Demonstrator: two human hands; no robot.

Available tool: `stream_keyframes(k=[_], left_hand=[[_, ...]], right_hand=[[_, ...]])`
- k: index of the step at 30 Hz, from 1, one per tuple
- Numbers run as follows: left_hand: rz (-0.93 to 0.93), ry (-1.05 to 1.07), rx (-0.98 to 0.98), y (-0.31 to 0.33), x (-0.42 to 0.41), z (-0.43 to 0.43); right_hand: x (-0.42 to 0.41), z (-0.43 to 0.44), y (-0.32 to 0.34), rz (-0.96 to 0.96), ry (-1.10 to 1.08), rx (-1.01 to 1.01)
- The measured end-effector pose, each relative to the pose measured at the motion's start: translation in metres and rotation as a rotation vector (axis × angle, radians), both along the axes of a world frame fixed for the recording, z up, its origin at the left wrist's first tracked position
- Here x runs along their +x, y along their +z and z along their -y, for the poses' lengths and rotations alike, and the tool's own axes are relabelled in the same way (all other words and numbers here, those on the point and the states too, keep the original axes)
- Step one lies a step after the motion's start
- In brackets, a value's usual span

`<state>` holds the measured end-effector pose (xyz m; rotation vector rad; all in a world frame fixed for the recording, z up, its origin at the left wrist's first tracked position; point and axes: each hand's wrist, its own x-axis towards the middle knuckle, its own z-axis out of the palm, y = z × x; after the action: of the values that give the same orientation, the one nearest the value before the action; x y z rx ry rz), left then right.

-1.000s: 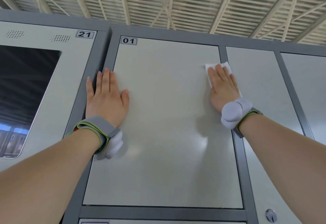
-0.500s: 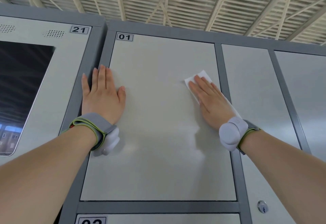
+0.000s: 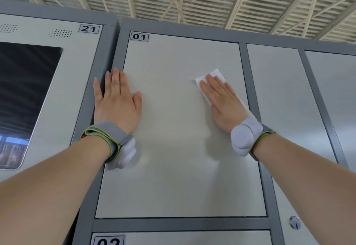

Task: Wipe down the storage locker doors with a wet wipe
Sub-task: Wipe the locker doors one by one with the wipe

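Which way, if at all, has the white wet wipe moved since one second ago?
Yes: the white wet wipe under the right hand slid left, off the grey vertical divider, across door 01.

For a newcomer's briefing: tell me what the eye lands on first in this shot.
The left hand lies flat at the left edge of the pale locker door marked 01, and the right hand presses a white wet wipe flat against it nearer the right side. Next comes the dark screen in the unit marked 21, far left.
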<state>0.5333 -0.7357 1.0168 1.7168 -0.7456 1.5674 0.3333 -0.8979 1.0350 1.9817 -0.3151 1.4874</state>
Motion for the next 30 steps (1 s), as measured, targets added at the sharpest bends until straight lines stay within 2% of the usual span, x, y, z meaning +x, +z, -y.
stream_keyframes(k=[6,13,26,30], left_hand=[[-0.015,-0.004,0.018,0.0,-0.002,-0.002],[-0.023,0.02,0.047,0.0,-0.004,-0.006],[0.008,0.063,0.136,0.001,-0.002,-0.02],[0.02,0.055,0.162,0.0,0.001,-0.026]], right_hand=[[-0.013,0.008,-0.021,-0.089,0.016,-0.025],[-0.01,0.004,-0.002,0.073,-0.05,0.152],[0.005,-0.01,-0.027,-0.085,0.061,0.03],[0.004,-0.013,-0.013,0.016,0.003,0.132]])
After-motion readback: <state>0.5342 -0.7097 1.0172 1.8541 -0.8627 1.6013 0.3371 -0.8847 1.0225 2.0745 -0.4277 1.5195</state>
